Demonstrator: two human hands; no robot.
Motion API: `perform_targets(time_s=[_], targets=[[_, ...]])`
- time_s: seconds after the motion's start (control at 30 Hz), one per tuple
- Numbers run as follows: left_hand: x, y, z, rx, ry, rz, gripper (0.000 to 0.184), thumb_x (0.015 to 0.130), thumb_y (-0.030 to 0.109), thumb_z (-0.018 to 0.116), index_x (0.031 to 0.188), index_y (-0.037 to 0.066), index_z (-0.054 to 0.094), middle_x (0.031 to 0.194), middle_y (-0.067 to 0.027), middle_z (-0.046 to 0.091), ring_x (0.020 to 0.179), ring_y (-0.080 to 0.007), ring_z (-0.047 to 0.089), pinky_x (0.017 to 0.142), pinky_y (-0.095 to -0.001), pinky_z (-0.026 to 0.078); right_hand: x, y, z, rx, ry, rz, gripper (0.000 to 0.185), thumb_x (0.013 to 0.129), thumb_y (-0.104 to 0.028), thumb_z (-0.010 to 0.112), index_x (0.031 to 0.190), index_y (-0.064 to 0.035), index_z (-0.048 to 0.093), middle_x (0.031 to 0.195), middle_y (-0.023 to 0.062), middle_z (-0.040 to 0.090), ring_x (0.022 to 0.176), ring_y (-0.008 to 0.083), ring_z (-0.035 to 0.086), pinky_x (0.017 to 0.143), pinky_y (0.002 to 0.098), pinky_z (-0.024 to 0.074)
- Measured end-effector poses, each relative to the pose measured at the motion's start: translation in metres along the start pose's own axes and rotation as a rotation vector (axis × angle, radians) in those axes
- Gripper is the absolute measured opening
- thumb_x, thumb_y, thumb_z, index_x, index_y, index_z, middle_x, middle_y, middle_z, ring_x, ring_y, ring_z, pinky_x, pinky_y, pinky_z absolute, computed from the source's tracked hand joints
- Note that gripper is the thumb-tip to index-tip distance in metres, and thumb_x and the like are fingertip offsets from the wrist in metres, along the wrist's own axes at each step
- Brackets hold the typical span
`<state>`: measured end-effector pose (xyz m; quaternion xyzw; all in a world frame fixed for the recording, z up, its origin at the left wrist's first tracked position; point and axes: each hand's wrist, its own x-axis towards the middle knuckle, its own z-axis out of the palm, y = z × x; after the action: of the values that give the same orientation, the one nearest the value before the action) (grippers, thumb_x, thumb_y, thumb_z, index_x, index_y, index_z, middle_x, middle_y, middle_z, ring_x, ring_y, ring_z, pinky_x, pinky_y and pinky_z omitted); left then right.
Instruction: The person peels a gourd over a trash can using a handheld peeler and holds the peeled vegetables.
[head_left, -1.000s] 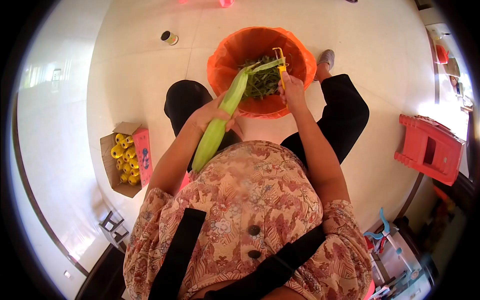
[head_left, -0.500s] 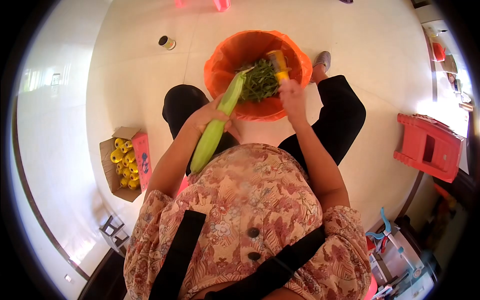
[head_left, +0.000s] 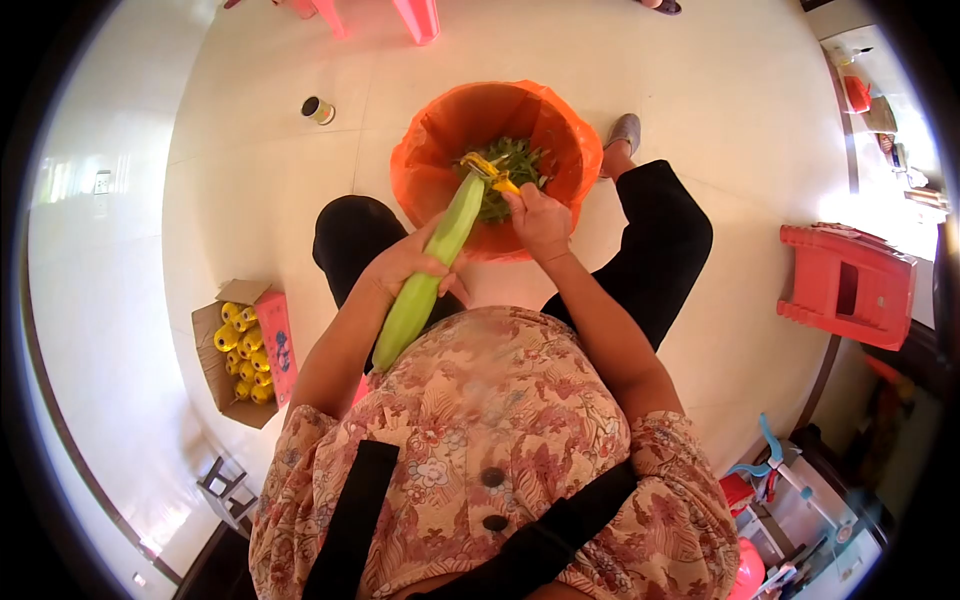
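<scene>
Wrapped round the middle of a long pale-green gourd [head_left: 428, 282] is my left hand [head_left: 405, 262]. The gourd slants from my belly up to the bin, its far tip over the rim. My right hand [head_left: 541, 220] grips a yellow peeler [head_left: 492, 174], whose head lies at the gourd's far tip; whether the blade touches the skin I cannot tell. Below both is a bin lined with an orange bag [head_left: 425, 130], holding a heap of green peelings [head_left: 520, 160]. The bin stands on the floor between my knees.
A small can [head_left: 318, 110] lies on the tiled floor beyond my left knee. To the left sits an open carton [head_left: 212, 345] of yellow-wrapped items. A red plastic stool [head_left: 845, 285] is at the right, and pink stool legs [head_left: 418, 20] show at the top.
My right hand has moved left and slightly down, bringing the peeler from over the bin's right side to the gourd's tip. My left hand still grips the gourd. The whole view has shifted slightly.
</scene>
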<state>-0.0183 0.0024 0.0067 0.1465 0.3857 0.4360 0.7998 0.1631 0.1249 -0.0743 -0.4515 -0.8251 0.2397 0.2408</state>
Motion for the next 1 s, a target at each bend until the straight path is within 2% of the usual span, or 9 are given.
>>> perform_targets(time_s=[0.03,0.13,0.23,0.27,0.37,0.4,0.5,0.6,1.0], targets=[[0.002,0.000,0.000,-0.008,0.013,0.005,0.087,0.063,0.003,0.066,0.140,0.013,0.025,0.081,-0.0123,0.052,0.056,-0.0201,0.056,0.052,-0.0303,0.049,-0.002,0.002,0.005,0.008,0.003,0.018,0.033,0.087,-0.035,0.057,0.072,-0.0056,0.053,0.055,0.0107,0.056,0.049,0.0276,0.058,0.043,0.0382,0.0429],[0.004,0.004,0.005,0.076,0.076,0.010,0.087,0.066,0.002,0.064,0.141,0.013,0.023,0.082,-0.0118,0.052,0.056,-0.0200,0.057,0.052,-0.0304,0.049,0.002,0.009,0.012,0.931,-0.376,0.477,0.037,0.093,-0.037,0.051,0.074,-0.0056,0.050,0.049,0.0058,0.048,0.037,0.0194,0.045,0.036,0.0328,0.0345],[0.008,0.006,0.009,0.183,0.176,-0.001,0.086,0.069,0.001,0.062,0.143,0.014,0.020,0.083,-0.0114,0.053,0.057,-0.0200,0.058,0.052,-0.0306,0.049,0.010,-0.008,-0.019,1.253,-0.227,1.003,0.036,0.093,-0.035,0.051,0.072,-0.0062,0.050,0.050,-0.0004,0.042,0.037,0.0087,0.037,0.034,0.0238,0.0280],[0.008,0.006,0.009,0.211,0.213,-0.010,0.086,0.070,0.001,0.062,0.143,0.014,0.019,0.084,-0.0113,0.054,0.057,-0.0199,0.058,0.052,-0.0307,0.049,0.005,0.005,-0.013,1.306,-0.129,0.885,0.037,0.093,-0.035,0.052,0.068,-0.0069,0.049,0.048,-0.0012,0.040,0.036,0.0088,0.035,0.034,0.0221,0.0273],[0.010,-0.001,-0.005,0.194,0.242,0.008,0.085,0.072,0.001,0.061,0.144,0.015,0.018,0.088,-0.0113,0.055,0.057,-0.0192,0.058,0.052,-0.0307,0.050,0.006,0.028,-0.014,0.839,-0.133,0.564,0.040,0.094,-0.035,0.050,0.066,-0.0068,0.048,0.050,-0.0019,0.040,0.038,0.0076,0.037,0.036,0.0217,0.0281],[0.011,-0.002,-0.004,0.245,0.264,0.008,0.085,0.072,0.000,0.061,0.144,0.015,0.018,0.089,-0.0113,0.055,0.057,-0.0188,0.058,0.052,-0.0306,0.050,0.006,0.023,-0.015,0.655,-0.091,0.333,0.040,0.093,-0.035,0.051,0.067,-0.0058,0.048,0.048,0.0041,0.045,0.037,0.0177,0.042,0.038,0.0278,0.0328],[0.018,-0.003,-0.007,0.367,0.313,0.019,0.084,0.072,-0.002,0.060,0.144,0.015,0.019,0.091,-0.0113,0.055,0.058,-0.0177,0.058,0.052,-0.0299,0.050,-0.013,-0.005,-0.033,0.155,-0.207,0.037,0.035,0.086,-0.032,0.059,0.069,-0.0030,0.052,0.056,0.0148,0.055,0.050,0.0303,0.057,0.047,0.0416,0.0422],[0.026,-0.008,-0.012,0.362,0.310,0.062,0.084,0.072,-0.004,0.060,0.144,0.015,0.020,0.094,-0.0110,0.055,0.059,-0.0169,0.058,0.051,-0.0285,0.050,-0.029,-0.023,-0.030,0.075,-0.227,-0.137,0.032,0.084,-0.033,0.061,0.070,-0.0062,0.053,0.059,0.0137,0.058,0.054,0.0333,0.058,0.047,0.0416,0.0433],[0.017,-0.009,-0.004,0.374,0.309,-0.001,0.087,0.070,-0.005,0.063,0.144,0.016,0.023,0.104,-0.0096,0.051,0.063,-0.0159,0.057,0.053,-0.0267,0.049,0.013,0.009,-0.010,-0.235,-0.174,-0.010,0.036,0.084,-0.041,0.058,0.071,-0.0078,0.056,0.056,0.0132,0.060,0.053,0.0319,0.061,0.047,0.0431,0.0469]])
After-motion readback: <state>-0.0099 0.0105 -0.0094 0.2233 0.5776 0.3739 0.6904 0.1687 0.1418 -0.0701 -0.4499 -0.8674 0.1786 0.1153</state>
